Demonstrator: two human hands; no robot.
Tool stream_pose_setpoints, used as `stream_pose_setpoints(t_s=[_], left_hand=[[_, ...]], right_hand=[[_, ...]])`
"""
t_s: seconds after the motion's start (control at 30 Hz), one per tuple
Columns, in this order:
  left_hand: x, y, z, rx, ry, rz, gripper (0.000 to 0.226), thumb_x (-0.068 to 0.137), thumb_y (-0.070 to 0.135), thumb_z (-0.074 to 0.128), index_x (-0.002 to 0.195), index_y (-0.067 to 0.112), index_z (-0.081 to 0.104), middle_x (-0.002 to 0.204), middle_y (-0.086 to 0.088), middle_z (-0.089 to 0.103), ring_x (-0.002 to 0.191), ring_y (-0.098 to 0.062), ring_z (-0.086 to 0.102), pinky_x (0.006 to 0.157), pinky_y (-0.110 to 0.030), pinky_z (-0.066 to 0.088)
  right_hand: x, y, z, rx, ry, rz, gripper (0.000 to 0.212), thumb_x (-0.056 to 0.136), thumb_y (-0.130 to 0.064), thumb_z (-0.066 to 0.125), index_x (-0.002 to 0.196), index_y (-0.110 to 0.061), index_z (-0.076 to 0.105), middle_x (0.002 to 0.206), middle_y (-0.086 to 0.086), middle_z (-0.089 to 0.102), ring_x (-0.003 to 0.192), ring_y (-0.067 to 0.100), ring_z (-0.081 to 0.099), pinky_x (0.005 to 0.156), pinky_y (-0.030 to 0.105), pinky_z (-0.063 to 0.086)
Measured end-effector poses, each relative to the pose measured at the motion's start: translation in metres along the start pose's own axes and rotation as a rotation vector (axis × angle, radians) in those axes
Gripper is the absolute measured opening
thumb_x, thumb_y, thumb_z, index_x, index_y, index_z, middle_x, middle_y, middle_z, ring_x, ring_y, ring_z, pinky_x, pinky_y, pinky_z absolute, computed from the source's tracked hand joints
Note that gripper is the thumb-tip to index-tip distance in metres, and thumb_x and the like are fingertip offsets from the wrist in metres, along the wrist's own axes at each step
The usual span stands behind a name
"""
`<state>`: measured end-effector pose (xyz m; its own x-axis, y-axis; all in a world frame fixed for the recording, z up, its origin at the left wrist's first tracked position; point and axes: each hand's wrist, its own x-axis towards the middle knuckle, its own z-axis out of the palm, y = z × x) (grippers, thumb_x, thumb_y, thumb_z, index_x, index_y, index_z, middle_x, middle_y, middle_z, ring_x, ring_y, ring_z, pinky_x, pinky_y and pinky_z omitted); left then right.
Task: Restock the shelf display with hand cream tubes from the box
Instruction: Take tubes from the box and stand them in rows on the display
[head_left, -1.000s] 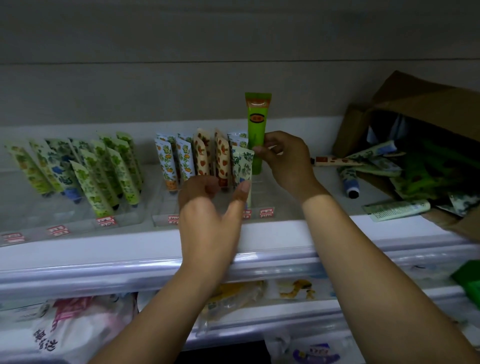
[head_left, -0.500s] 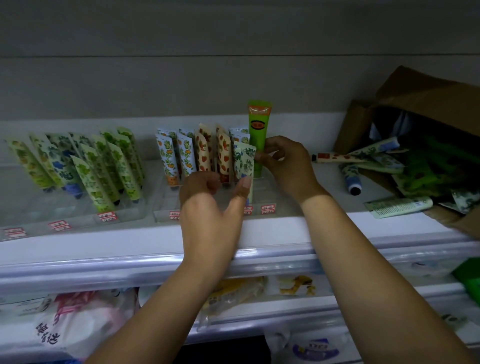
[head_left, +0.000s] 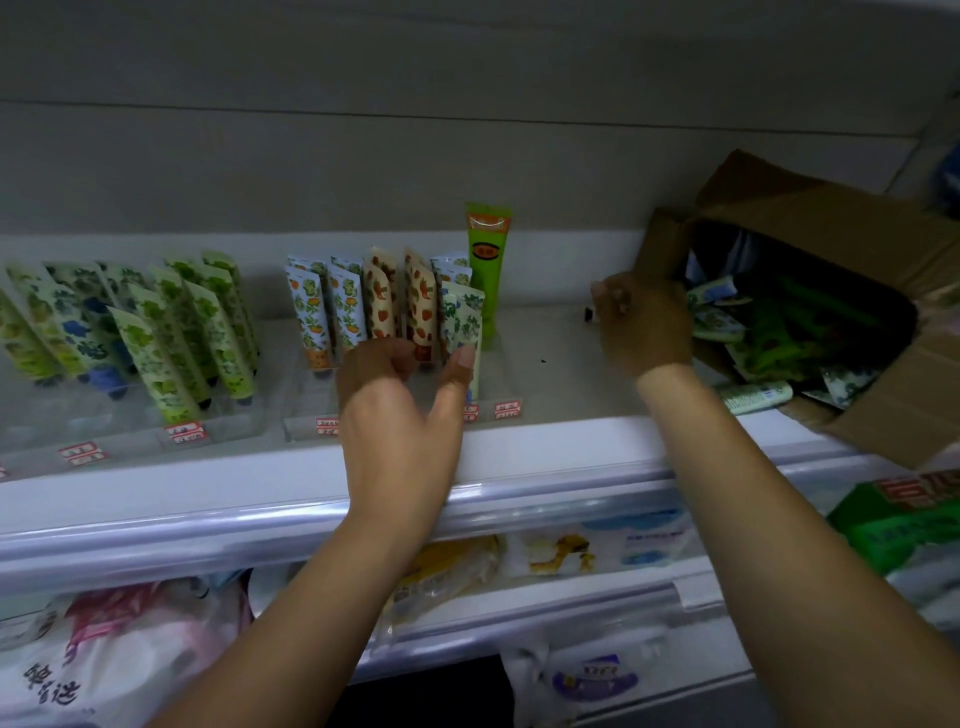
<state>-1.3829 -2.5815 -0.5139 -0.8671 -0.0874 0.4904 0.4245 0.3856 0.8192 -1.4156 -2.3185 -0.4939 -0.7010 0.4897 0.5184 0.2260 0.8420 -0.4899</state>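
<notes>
Two hands work over the shelf (head_left: 208, 483). My left hand (head_left: 400, 431), loosely curled and gripping nothing, thumbs the front tube (head_left: 462, 317) mid-shelf. My right hand (head_left: 644, 327) blurs at the box (head_left: 831, 208) on the shelf's right end; I cannot tell its grip.

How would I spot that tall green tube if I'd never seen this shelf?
Find the white shelf, then the clear tray of patterned tubes at its middle. At the row's right end stands the green tube, plain bright green and taller than its floral neighbours.
</notes>
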Motion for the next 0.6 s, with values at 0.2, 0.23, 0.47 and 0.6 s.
stream_pose_setpoints(t_s=[0.2,0.23,0.47,0.6], left_hand=[[0.0,0.001,-0.002,0.004,-0.019,-0.013,0.055,0.087,0.061,0.065,0.111,0.011,0.058,0.106,-0.007,0.059,0.102,-0.027,0.056,0.085,-0.039,0.05],[0.0,0.002,-0.002,-0.001,-0.021,-0.013,0.055,0.088,0.059,0.066,0.112,0.011,0.059,0.107,-0.007,0.059,0.102,-0.027,0.056,0.085,-0.038,0.05],[-0.01,0.012,-0.011,0.042,0.01,0.099,0.043,0.099,0.045,0.059,0.107,0.003,0.06,0.101,-0.013,0.062,0.092,-0.028,0.055,0.076,-0.029,0.036],[-0.021,0.022,-0.01,0.0,-0.059,0.461,0.031,0.103,0.034,0.054,0.11,0.005,0.061,0.105,-0.01,0.062,0.1,-0.022,0.054,0.084,-0.029,0.042]], right_hand=[[-0.008,0.032,-0.008,-0.447,-0.377,0.032,0.054,0.104,-0.044,0.032,0.153,-0.021,0.035,0.163,0.008,0.026,0.152,0.028,0.017,0.122,0.046,0.011],[-0.012,0.025,-0.011,-0.369,-0.409,0.03,0.051,0.106,-0.039,0.034,0.152,-0.017,0.038,0.161,0.011,0.031,0.149,0.029,0.024,0.12,0.039,0.017],[-0.054,-0.018,-0.038,-0.058,-0.565,0.083,0.051,0.107,-0.045,0.033,0.152,-0.021,0.039,0.16,0.003,0.036,0.144,0.022,0.036,0.113,0.025,0.024],[-0.065,-0.016,-0.059,0.268,-0.324,0.232,0.046,0.104,-0.044,0.044,0.142,-0.02,0.054,0.151,0.004,0.049,0.132,0.02,0.048,0.104,0.026,0.036]])
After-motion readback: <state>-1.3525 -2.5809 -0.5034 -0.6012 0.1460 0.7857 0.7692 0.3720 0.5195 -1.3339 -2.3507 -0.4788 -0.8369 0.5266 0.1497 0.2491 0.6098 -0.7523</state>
